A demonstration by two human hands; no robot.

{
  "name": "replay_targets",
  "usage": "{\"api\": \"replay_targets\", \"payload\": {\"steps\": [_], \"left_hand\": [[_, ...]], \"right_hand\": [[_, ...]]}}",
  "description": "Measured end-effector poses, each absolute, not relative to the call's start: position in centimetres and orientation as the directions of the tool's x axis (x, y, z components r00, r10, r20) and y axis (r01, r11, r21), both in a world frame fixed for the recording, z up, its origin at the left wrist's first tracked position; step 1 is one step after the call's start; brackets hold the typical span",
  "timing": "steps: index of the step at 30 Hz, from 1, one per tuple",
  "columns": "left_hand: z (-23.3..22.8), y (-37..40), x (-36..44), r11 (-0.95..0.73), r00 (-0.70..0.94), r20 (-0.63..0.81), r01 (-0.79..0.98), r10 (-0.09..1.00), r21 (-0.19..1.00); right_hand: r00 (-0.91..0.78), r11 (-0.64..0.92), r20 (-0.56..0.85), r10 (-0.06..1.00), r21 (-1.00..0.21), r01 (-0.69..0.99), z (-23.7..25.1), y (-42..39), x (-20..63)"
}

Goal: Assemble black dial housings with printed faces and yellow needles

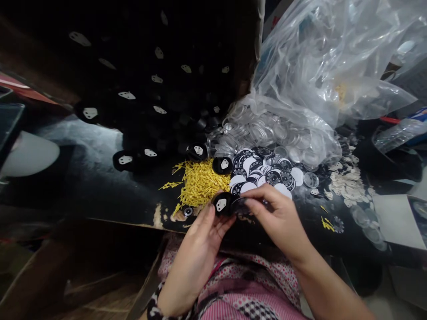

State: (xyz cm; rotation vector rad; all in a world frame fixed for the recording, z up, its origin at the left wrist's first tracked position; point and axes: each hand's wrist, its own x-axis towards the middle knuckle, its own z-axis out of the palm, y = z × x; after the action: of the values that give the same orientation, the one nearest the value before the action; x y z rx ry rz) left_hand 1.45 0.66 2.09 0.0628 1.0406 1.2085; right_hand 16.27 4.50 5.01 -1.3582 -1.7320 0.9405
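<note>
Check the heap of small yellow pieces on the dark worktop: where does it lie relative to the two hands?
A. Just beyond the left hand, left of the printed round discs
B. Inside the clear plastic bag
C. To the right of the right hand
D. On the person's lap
A: the yellow pieces lie just past the left hand, left of the printed discs.

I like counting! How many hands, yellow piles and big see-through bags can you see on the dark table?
Hands: 2, the left hand and the right hand, both on one black round piece
Pile of yellow bits: 1
Clear plastic bag: 1
Total: 4
</note>
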Motion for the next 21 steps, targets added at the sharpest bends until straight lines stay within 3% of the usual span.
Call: {"api": "replay_targets", "payload": {"steps": [5, 9, 12, 15, 21], "left_hand": [[1.2, -0.4, 1.7, 0.452, -0.062, -0.594, -0.586, 0.802, 0.672], [0.0, -0.8, 1.2, 0.445, -0.019, -0.506, -0.449, 0.862, 0.775], [-0.3, -0.7, 0.7, 0.435, 0.014, -0.46, -0.351, 0.888, 0.829], [-0.6, -0.7, 0.3, 0.436, 0.048, -0.442, -0.287, 0.896, 0.853], [-0.8, -0.9, 0.4, 0.452, 0.074, -0.455, -0.332, 0.887, 0.828]], "right_hand": [[-0.16, 0.08, 0.004, 0.987, -0.877, 0.473, 4.7, 4.7, 14.8], [-0.152, -0.046, -0.13, 0.98, -0.888, 0.458, 4.6, 4.9, 15.0], [-0.202, -0.056, -0.177, 0.963, -0.869, 0.492, 4.8, 4.9, 15.4], [-0.214, -0.084, -0.214, 0.953, -0.865, 0.494, 5.0, 5.0, 15.6], [-0.214, -0.115, -0.266, 0.94, -0.837, 0.535, 4.5, 4.7, 15.9]]}}
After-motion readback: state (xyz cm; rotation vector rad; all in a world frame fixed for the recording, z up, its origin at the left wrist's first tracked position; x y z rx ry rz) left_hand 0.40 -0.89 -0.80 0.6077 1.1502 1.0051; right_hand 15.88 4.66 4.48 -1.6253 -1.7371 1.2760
